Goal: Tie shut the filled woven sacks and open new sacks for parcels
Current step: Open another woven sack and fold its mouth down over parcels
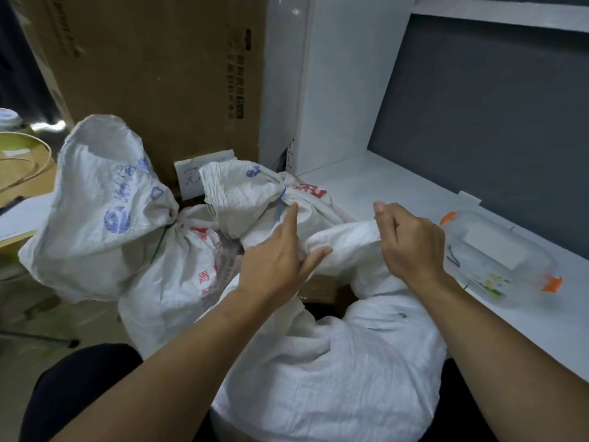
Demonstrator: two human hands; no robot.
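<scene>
near sack [334, 362]: plain white, full, centre near, mouth gathered | right hand [411, 240]: fist closed round its bunched neck | left hand [280, 260]: thumb and straight forefinger on neck, grip cannot be told | green-tied sack [105, 202] and blue-tied sack [242, 193]: far left | clear container [497, 266]: right, on white shelf [382, 186]

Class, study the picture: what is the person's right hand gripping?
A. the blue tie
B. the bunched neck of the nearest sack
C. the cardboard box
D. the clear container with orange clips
B: the right hand is curled round the bunched neck of the nearest sack, clear of the container on the shelf beside it.
</scene>
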